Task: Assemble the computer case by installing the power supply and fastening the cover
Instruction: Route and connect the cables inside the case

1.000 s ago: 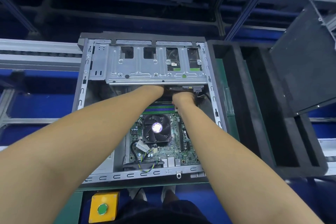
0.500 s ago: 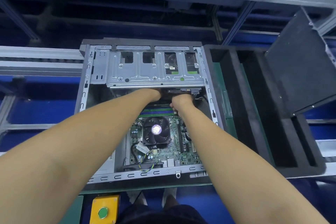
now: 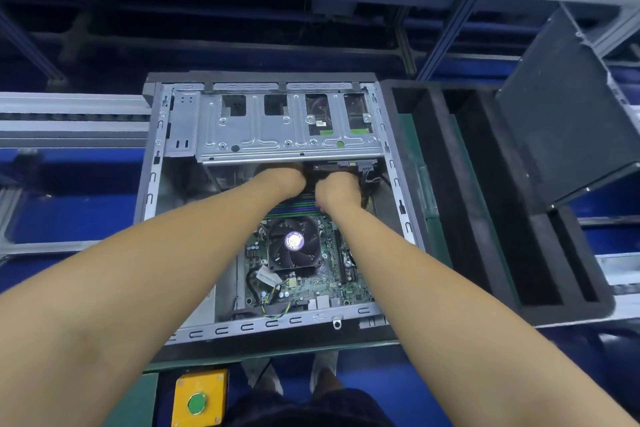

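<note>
I can read no lettering: the round sticker on the fan (image 3: 294,242) hub and the white tag (image 3: 268,277) on a lead, both nearer me than the hands, are too blurred. The computer case (image 3: 151,184) lies on its side with its top open. It surrounds both hands and has a grey steel frame, slotted rims and a green board on its floor. The left hand (image 3: 282,178) and right hand (image 3: 337,189) sit close together deep inside. The drive cage (image 3: 291,139) lies just beyond them. Their fingers are hidden under its edge, so I cannot tell how far either hand is curled or what it has. Dark cables (image 3: 369,172) run just right of the right hand. Further right, outside the case, I see a black foam tray (image 3: 446,184) and a tilted dark panel (image 3: 561,107). A yellow button box (image 3: 199,395) sits well behind the hands.
</note>
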`<control>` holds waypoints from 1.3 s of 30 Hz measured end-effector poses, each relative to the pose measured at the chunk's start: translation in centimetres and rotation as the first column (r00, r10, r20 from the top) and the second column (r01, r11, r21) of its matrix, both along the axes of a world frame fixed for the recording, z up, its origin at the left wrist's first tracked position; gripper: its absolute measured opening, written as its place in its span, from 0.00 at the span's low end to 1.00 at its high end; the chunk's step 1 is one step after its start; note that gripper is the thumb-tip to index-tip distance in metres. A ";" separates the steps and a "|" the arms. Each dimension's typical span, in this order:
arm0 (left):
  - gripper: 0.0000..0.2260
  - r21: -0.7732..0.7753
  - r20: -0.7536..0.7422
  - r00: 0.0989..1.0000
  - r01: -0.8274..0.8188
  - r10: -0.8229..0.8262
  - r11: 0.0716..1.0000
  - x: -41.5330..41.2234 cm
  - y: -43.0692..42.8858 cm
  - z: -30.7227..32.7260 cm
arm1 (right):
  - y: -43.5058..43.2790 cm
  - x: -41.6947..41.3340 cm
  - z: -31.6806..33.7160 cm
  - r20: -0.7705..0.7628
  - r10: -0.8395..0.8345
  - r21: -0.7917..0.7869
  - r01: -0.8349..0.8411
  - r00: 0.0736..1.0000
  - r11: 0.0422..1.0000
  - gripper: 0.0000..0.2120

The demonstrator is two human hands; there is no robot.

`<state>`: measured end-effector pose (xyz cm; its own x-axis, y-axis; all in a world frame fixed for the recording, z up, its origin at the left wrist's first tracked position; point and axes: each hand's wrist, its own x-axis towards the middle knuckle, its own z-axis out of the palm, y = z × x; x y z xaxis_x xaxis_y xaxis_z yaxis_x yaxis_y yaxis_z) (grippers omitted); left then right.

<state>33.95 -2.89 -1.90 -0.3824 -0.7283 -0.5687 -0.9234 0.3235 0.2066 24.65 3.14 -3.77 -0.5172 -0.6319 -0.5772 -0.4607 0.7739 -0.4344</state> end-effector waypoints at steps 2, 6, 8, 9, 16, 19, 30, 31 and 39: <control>0.09 -0.051 -0.084 0.996 0.021 -0.025 0.998 0.8 0.7 0.1 | 0.8 0.6 0.6 -0.054 0.060 -0.077 -0.064 0.997 0.995 0.16; 0.04 -0.139 -0.075 0.984 0.151 -0.163 0.979 2.4 2.6 1.0 | 2.8 1.1 2.4 -0.097 0.314 -0.095 -0.323 0.944 0.942 0.18; 0.13 -0.158 0.024 0.971 0.239 -0.238 0.958 2.8 3.3 1.1 | 3.5 1.6 3.5 -0.112 0.444 -0.059 -0.452 0.889 0.890 0.27; 0.21 -0.160 0.105 0.951 0.304 -0.290 0.939 2.9 3.8 1.2 | 3.8 2.0 4.3 -0.114 0.497 -0.049 -0.504 0.860 0.862 0.29; 0.14 -0.332 0.020 0.918 0.380 -0.396 0.863 1.6 4.8 3.7 | 5.3 0.9 8.3 -0.117 0.403 -0.140 -0.417 0.908 0.898 0.20; 0.11 -0.263 -0.149 0.925 0.305 -0.350 0.916 0.4 5.0 5.0 | 6.2 -0.9 9.1 -0.053 0.272 -0.240 -0.277 0.961 0.931 0.18; 0.12 -0.353 -0.649 0.676 0.139 -0.349 0.925 -9.7 7.3 8.7 | 8.6 -11.5 9.6 0.106 -0.084 -0.531 0.128 0.991 0.838 0.15; 0.12 -0.338 -0.605 0.706 0.190 -0.367 0.922 -11.2 7.3 8.5 | 8.9 -13.1 9.3 0.144 -0.105 -0.491 0.163 0.984 0.856 0.15; 0.15 0.046 -0.148 0.878 0.466 -0.455 0.884 -22.2 8.5 3.0 | 12.5 -24.3 4.7 0.454 -0.261 -0.040 0.312 0.852 0.949 0.13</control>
<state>11.73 5.63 1.13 -0.7373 -0.4075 -0.5389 -0.6375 0.6836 0.3554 0.30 15.64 0.89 -0.3954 -0.5665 -0.7230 0.0311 0.7784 -0.6270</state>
